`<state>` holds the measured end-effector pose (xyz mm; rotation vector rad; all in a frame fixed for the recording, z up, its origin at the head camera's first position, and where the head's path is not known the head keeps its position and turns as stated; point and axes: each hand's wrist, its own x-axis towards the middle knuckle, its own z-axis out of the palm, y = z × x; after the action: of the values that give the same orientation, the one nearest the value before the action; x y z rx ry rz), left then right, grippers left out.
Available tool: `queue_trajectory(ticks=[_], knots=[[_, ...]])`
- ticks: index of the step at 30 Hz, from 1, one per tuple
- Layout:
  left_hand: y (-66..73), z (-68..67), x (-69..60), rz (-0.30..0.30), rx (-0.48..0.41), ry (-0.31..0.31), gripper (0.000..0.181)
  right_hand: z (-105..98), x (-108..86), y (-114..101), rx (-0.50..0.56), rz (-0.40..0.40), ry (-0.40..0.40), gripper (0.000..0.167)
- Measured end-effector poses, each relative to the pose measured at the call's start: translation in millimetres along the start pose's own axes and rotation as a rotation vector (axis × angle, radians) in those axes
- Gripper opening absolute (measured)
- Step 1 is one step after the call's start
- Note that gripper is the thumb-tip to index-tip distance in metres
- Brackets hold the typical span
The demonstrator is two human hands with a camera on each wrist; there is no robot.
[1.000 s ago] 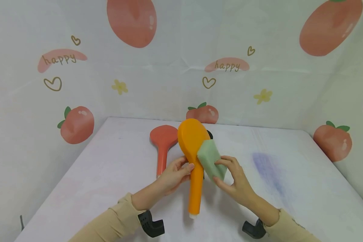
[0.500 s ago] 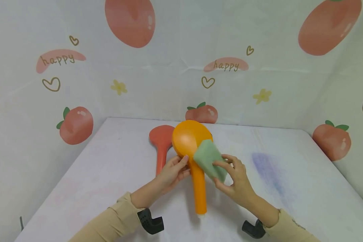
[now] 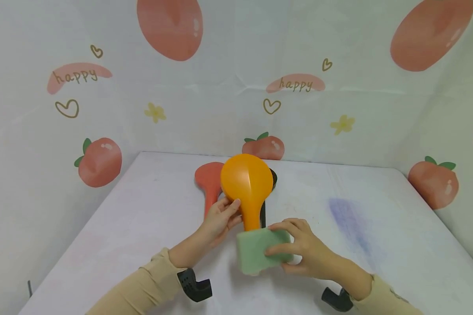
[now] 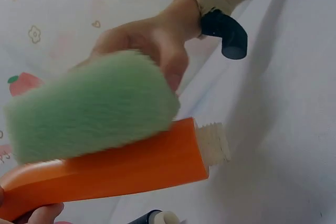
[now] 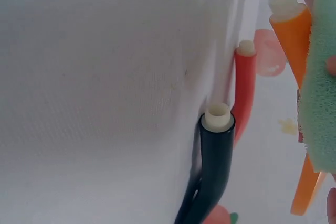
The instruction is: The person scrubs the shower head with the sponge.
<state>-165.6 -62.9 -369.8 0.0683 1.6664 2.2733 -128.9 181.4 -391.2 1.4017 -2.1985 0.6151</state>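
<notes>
My left hand (image 3: pixel 220 221) grips an orange shower head (image 3: pixel 247 183) at its neck, with the round head facing up and away. My right hand (image 3: pixel 303 251) pinches a pale green sponge (image 3: pixel 256 251). In the head view the sponge covers the lower handle. The left wrist view has the sponge (image 4: pixel 94 108) lying along the handle (image 4: pixel 142 166), apparently touching it, slightly blurred. Past the sponge, the white threaded end (image 4: pixel 212 142) sticks out. The orange handle (image 5: pixel 294 40) is partly hidden behind the sponge (image 5: pixel 320 93) in the right wrist view.
A red shower head (image 3: pixel 210 179) lies on the white table (image 3: pixel 142 210) behind my left hand. Beside it a black shower head (image 3: pixel 274 178) is mostly hidden by the orange one; its handle (image 5: pixel 215 156) shows in the right wrist view. A patterned cloth (image 3: pixel 236 96) hangs behind.
My right hand has moved the sponge from the neck's right side down onto the lower handle, turning it level. My left hand has turned the orange shower head slightly and still holds its neck.
</notes>
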Motion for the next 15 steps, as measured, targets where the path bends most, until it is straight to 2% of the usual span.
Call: queue_trajectory(ticks=[3, 8, 11, 15], knots=[[1.1, -0.1, -0.1, -0.007, -0.007, 0.006, 0.044, -2, 2.9, 1, -0.016, -0.021, 0.005, 0.021], [0.5, -0.7, -1.3, -0.003, -0.001, -0.016, 0.044, -5, 10.4, 7, -0.025, 0.11, 0.11, 0.02], [0.7, -0.3, -2.3, 0.004, -0.005, -0.045, 0.044, -6, 15.4, 9, -0.048, 0.181, 0.183, 0.026], [1.6, 0.1, -3.4, 0.004, -0.003, -0.059, 0.046, -8, 18.8, 7, -0.082, 0.201, 0.194, 0.028]])
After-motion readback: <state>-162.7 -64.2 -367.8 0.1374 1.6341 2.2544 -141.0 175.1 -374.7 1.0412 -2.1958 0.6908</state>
